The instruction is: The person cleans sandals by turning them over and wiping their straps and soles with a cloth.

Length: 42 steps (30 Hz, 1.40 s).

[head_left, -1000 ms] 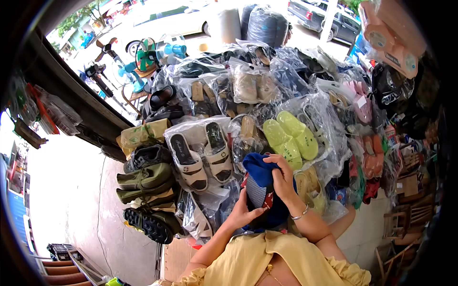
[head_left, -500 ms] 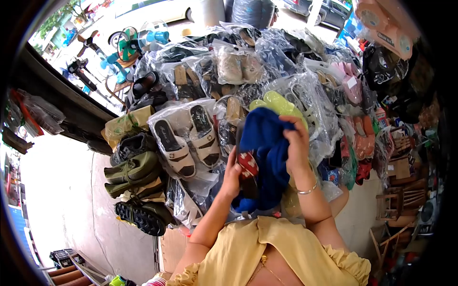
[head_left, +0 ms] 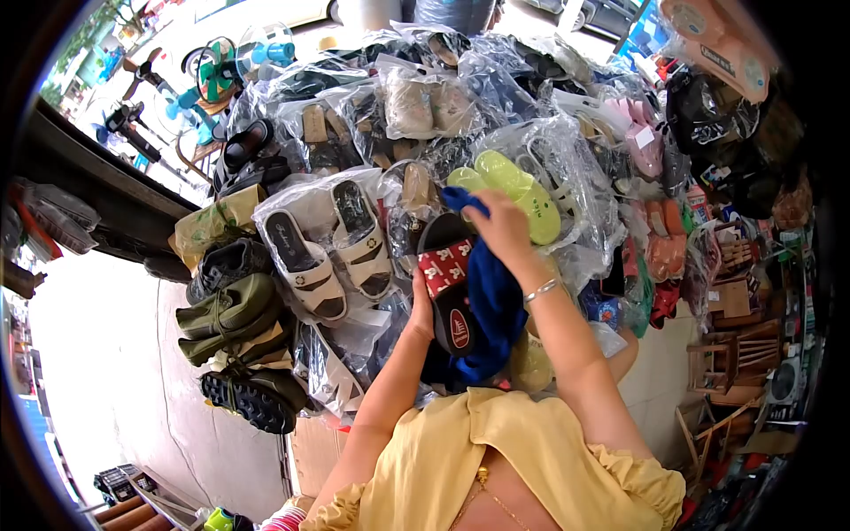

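My left hand [head_left: 423, 305] grips a black slide sandal [head_left: 457, 329] by its side; the sandal has a red strap with white figures and a red oval mark on the insole. In my right hand [head_left: 505, 226] is a bunched dark blue cloth [head_left: 496, 305], pinched near the sandal's toe end, with the rest hanging down beside and behind the sandal. A pair of lime green clogs [head_left: 527, 203] lies just beyond my right hand. To the left of the sandal, white slides with dark insoles [head_left: 361, 239] lie in clear plastic.
Plastic-wrapped footwear is heaped across the stand, including floral shoes [head_left: 425, 106] at the back. Olive shoes [head_left: 232, 310] hang over the left edge. Fans [head_left: 212, 75] stand at the far left. Wooden chairs [head_left: 717, 363] and a pink pair [head_left: 646, 146] are on the right.
The blue cloth, which covered most of the sandal, has been drawn aside to the right, exposing the strap and insole. My right hand has moved left to the sandal's toe end.
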{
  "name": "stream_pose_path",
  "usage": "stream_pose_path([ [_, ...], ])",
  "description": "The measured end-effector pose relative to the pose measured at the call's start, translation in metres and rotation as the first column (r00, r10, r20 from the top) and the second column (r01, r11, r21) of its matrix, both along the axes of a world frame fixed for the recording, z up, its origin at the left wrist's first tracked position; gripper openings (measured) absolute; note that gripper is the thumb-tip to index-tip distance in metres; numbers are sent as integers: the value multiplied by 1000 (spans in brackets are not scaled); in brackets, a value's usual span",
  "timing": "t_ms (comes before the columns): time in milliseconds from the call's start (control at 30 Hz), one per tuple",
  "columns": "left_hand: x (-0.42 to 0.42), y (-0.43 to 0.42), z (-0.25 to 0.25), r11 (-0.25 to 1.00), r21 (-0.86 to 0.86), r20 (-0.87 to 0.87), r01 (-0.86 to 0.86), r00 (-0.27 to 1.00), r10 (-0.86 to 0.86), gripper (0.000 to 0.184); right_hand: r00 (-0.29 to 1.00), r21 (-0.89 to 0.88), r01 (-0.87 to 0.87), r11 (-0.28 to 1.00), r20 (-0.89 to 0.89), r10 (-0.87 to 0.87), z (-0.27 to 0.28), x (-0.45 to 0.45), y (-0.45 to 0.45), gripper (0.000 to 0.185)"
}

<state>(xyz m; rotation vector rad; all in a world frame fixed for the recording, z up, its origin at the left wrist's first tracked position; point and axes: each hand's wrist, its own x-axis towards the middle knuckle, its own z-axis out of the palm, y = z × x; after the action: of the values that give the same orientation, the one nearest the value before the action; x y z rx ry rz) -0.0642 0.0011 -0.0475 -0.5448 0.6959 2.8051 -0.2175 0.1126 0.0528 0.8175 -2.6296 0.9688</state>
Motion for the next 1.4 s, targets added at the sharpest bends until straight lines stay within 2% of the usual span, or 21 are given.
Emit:
stream_pose_path([
  [67,-1,-12,-2,988,121,-180,91,981,-69,98,998,-115,55,992,-25,-59,24,3,3,24],
  [100,0,-12,-3,989,129,-140,66,989,-48,101,997,-163,62,985,-35,-69,35,11,3,23],
  [167,3,-9,-5,989,140,-90,48,995,-35,105,954,-91,-97,991,-293,66,43,31,-7,23],
  [233,3,-8,-2,998,55,-53,24,998,-21,106,931,134,-310,941,-159,329,19,45,-13,23],
  [300,1,-8,-1,1000,-8,-19,20,1000,-20,107,975,256,-220,941,68,209,-3,34,-13,20],
  [400,-5,-12,-5,992,102,-36,74,997,-70,106,999,143,-46,989,15,44,-11,3,-4,21],
  [500,-2,-12,3,992,112,-94,60,994,-49,106,999,66,10,998,-37,-8,23,15,-7,20],
  [567,-2,-11,1,992,108,-94,61,994,-51,105,952,131,-283,950,-86,295,37,40,-15,19],
  [600,-1,-11,-1,995,85,-101,59,994,-50,105,907,251,-336,908,-173,384,18,44,-19,21],
  [633,-1,-12,-4,997,61,-112,54,993,-47,106,913,308,-340,889,-121,391,11,45,-19,22],
  [733,-4,-12,-1,993,104,-80,54,996,-46,106,978,311,-175,934,-50,200,7,10,-5,25],
  [767,-2,-11,4,994,93,-51,55,997,-51,105,994,396,-100,913,0,109,11,1,0,26],
  [833,-3,-13,6,993,110,-85,45,996,-36,107,997,190,-35,981,-58,47,27,7,0,27],
  [967,-3,-10,1,990,118,-84,80,994,-70,107,937,116,-303,946,-145,318,28,44,-16,29],
  [1033,-1,-12,-2,993,100,-96,56,994,-47,109,954,213,-290,933,-9,298,6,36,-13,28],
  [1100,-1,-13,-4,988,142,-75,67,996,-56,109,991,264,-133,955,58,122,5,17,-4,27],
  [1133,1,-13,-2,985,161,-89,63,995,-49,109,997,257,-79,963,-3,83,14,14,-2,28],
  [1233,1,-14,-5,969,239,-168,60,986,-20,107,979,99,-173,980,-93,182,48,33,-6,29],
  [1300,0,-11,-2,988,154,-105,8,994,8,105,893,191,-361,913,-211,397,46,55,-13,31],
  [1333,-1,-7,14,998,49,21,-41,999,40,102,887,270,-395,878,-137,441,34,64,-12,29],
  [1400,-2,-10,3,994,104,-40,-15,999,19,104,898,316,-385,867,-89,431,10,60,-7,22],
])
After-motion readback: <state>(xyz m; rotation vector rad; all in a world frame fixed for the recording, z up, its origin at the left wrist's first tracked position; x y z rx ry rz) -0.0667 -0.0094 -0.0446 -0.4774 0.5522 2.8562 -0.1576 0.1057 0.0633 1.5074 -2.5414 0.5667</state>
